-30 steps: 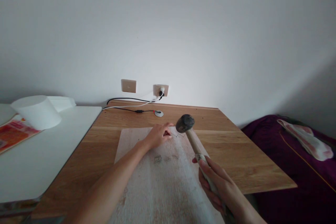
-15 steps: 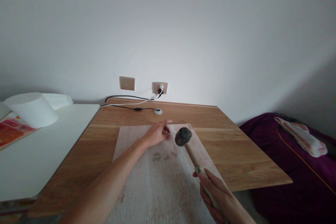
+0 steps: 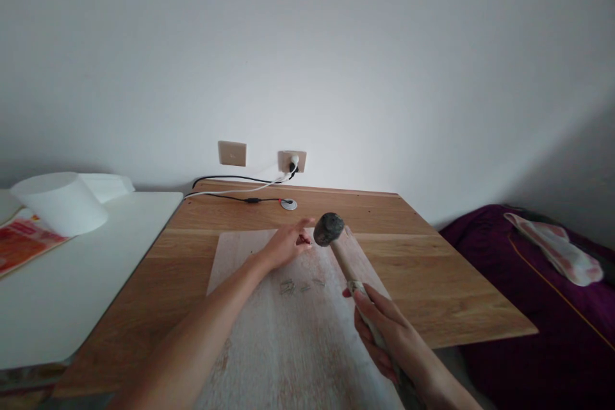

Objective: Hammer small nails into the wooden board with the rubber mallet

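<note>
My right hand [image 3: 384,333] is wrapped around the pale handle of a rubber mallet [image 3: 329,229], whose dark head hangs over the far part of a whitish, worn wooden board [image 3: 288,346]. Just left of the mallet head, my left hand [image 3: 287,245] pinches a thin nail [image 3: 311,243] low over the board, with thumb and fingers nearly together. The nail is small and partly hidden by the fingers and the mallet head. Nearer to me, several thin nails [image 3: 287,286] lie loose on the board.
The board lies on a brown wooden table [image 3: 432,288]. Cables [image 3: 225,193] run along its back edge to a wall socket [image 3: 293,161]. On the left, a white table [image 3: 115,256] bears a white roll [image 3: 62,205] and a red packet [image 3: 31,240]. A cloth [image 3: 557,246] lies on purple fabric [image 3: 500,256] at right.
The mallet and my right hand have moved up and slightly left, bringing the head nearer my left fingers. My left hand has stayed almost in place.
</note>
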Tool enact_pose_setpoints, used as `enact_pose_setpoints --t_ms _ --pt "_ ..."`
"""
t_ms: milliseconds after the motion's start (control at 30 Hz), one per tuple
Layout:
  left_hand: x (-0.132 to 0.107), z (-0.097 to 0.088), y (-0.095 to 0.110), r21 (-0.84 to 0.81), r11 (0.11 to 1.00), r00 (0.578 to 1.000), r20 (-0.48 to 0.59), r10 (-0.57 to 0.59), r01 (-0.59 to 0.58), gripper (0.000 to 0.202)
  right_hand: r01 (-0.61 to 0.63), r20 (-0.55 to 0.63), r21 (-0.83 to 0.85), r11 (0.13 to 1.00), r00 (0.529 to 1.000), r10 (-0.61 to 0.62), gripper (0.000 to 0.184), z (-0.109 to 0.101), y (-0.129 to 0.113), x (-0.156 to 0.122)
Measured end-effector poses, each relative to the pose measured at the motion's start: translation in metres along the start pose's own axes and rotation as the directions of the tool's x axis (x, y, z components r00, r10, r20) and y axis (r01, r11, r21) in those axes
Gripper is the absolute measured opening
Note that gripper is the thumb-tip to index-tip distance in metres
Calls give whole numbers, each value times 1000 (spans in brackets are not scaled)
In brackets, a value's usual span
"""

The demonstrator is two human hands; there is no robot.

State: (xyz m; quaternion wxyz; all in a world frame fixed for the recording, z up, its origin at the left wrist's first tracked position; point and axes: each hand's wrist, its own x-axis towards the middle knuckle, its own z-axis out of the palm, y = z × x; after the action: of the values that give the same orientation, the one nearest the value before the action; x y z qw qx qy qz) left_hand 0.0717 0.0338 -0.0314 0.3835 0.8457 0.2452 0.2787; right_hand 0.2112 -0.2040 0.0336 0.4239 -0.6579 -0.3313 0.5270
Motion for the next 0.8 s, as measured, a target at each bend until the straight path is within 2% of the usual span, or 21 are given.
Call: enact_pose_setpoints --t_ms 133,333,500,567,667,800 --pt "-2 0 -1 6 1000 1000 -3 8 -8 65 -44 -27 -33 998 999 43 65 4 13 5" --pt "-2 -1 -3 -14 1000 1000 -13 -7 7 61 -82 -49 78 994 995 86 68 -6 30 -13" --pt "-2 -6 -3 37 999 998 -60 -37 39 57 -128 -76 35 991 989 130 69 -10 45 -15" --pt "-2 -9 -4 93 993 991 -119 -56 67 52 -110 -96 22 994 989 112 70 -8 37 -15" --pt "-1 -13 -6 138 984 976 -199 -83 112 44 -36 -114 29 999 993 39 69 -7 8 -20" --pt "0 -15 -7 162 978 968 -235 -90 130 41 109 -76 70 992 992 -103 69 -7 -23 -21"
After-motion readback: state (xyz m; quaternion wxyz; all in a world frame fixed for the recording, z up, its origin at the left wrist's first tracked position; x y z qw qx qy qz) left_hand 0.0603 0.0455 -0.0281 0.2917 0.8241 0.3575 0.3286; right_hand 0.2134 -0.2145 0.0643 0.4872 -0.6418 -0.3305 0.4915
